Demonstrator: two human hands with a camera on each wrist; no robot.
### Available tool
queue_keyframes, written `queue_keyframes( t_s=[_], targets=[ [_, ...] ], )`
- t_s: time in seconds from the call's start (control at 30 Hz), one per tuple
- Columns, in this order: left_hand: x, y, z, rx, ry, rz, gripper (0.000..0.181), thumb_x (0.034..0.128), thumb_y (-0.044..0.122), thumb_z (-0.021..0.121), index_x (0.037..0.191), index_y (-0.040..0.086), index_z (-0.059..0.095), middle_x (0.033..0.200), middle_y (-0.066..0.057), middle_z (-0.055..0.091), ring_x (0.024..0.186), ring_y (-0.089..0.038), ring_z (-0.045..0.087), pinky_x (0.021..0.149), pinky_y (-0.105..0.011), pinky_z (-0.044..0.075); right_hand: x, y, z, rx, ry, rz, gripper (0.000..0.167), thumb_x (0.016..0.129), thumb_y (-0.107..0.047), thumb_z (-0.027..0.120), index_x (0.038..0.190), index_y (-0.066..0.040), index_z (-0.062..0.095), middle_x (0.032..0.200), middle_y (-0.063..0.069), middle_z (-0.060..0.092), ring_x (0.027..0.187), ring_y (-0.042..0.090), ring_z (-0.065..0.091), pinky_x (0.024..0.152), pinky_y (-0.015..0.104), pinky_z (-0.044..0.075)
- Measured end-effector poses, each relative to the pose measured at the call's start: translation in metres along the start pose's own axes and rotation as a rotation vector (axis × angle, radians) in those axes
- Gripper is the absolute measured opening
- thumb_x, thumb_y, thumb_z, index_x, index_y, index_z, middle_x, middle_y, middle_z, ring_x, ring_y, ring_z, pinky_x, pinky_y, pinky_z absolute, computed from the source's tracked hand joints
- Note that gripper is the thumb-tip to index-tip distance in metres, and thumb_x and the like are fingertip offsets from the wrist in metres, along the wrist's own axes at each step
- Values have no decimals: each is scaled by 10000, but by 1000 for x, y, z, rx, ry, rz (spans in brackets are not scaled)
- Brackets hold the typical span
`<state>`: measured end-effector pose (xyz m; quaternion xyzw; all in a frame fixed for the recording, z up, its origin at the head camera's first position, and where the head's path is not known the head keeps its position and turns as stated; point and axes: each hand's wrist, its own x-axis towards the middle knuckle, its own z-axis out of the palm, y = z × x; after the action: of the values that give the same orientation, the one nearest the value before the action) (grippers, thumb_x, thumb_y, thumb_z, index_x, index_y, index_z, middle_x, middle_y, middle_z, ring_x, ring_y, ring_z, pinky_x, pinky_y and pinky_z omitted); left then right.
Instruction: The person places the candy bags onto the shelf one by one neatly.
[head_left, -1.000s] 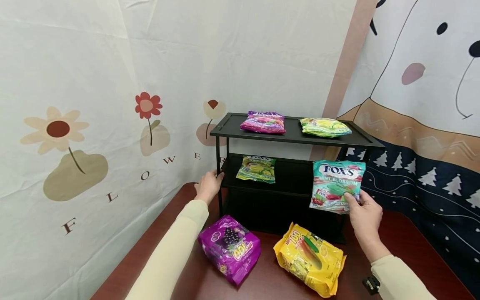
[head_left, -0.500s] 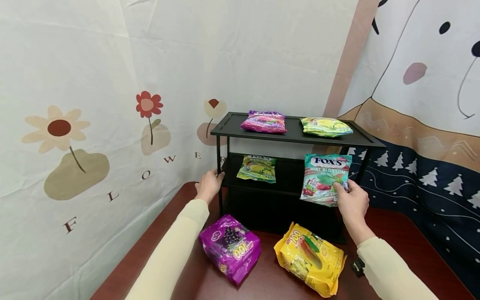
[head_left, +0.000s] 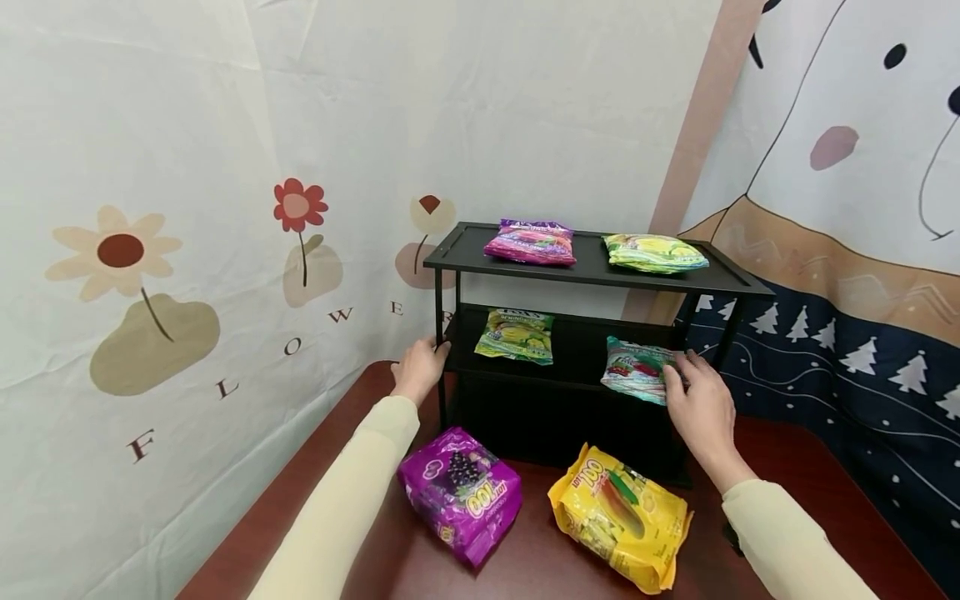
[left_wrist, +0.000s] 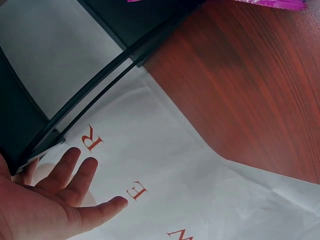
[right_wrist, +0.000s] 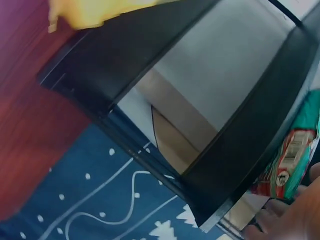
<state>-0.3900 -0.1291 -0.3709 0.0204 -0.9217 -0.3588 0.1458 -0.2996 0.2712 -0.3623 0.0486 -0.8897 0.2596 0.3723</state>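
A black two-tier shelf rack (head_left: pixel 517 271) stands on the table. My left hand (head_left: pixel 417 371) pinches its left side by the middle shelf. In the left wrist view, the other fingers (left_wrist: pixel 82 180) of that hand stick out loosely. On the right of the middle shelf, a teal Fox's candy bag (head_left: pixel 636 371) leans back, nearly flat, its lower edge at the shelf front. My right hand (head_left: pixel 701 408) holds this bag by its right side, thumb in front. In the right wrist view, the bag (right_wrist: pixel 295 155) is partly cut off and some fingers are hidden.
A green candy bag (head_left: pixel 516 337) lies on the middle shelf's left. A pink-purple bag (head_left: pixel 531 243) and a yellow-green bag (head_left: pixel 654 253) lie on top. A purple bag (head_left: pixel 461 497) and a yellow bag (head_left: pixel 621 518) lie on the table (head_left: pixel 525 575) before the rack.
My right hand has moved left to the shelf with the teal candy bag. The bag has gone from upright to tilted back and lower on the middle shelf. My left hand stays put.
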Motion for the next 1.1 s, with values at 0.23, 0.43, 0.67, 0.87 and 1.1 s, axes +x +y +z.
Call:
queue_keyframes(
  t_s=[0.23, 0.43, 0.67, 0.87, 1.1],
  targets=[
    [-1, 1, -1, -4, -3, -5, 353, 1049, 360, 478, 1213, 124, 682, 1191, -145, 675, 1112, -372, 602, 946, -639, 330, -15, 7, 12, -241, 108, -469, 414, 930, -363, 649, 1181, -39, 713, 1225, 244, 623, 1079, 439, 567, 871, 596, 449],
    [-1, 1, -1, -8, -1, -10, 355, 1048, 356, 484, 1237, 127, 679, 1200, -145, 672, 1122, -369, 599, 955, -645, 322, -19, 8, 19, -347, 105, -667, 380, 987, -353, 550, 1192, -69, 697, 1128, 215, 642, 933, 404, 606, 694, 502, 500],
    [0, 2, -2, -4, -5, -6, 361, 1049, 351, 483, 1261, 130, 673, 1207, -145, 669, 1129, -368, 598, 960, -652, 318, -17, 8, 18, -419, 30, -663, 488, 717, -30, 821, 1185, -79, 694, 1087, 197, 655, 888, 396, 605, 687, 475, 539],
    [-1, 2, -1, -2, -1, -7, 354, 1048, 357, 483, 1236, 132, 682, 1180, -141, 677, 1111, -368, 605, 952, -645, 327, -12, 12, 23, -392, -15, -622, 454, 732, -8, 814, 1170, -71, 710, 1089, 172, 669, 926, 373, 615, 752, 478, 549],
    [-2, 4, -1, -5, 2, -12, 334, 1045, 365, 492, 1139, 116, 694, 1112, -136, 691, 1086, -368, 614, 951, -647, 327, -10, 13, 27, -386, -97, -583, 467, 837, -193, 784, 1256, -33, 655, 1156, 200, 640, 1015, 393, 589, 868, 531, 499]
  ],
)
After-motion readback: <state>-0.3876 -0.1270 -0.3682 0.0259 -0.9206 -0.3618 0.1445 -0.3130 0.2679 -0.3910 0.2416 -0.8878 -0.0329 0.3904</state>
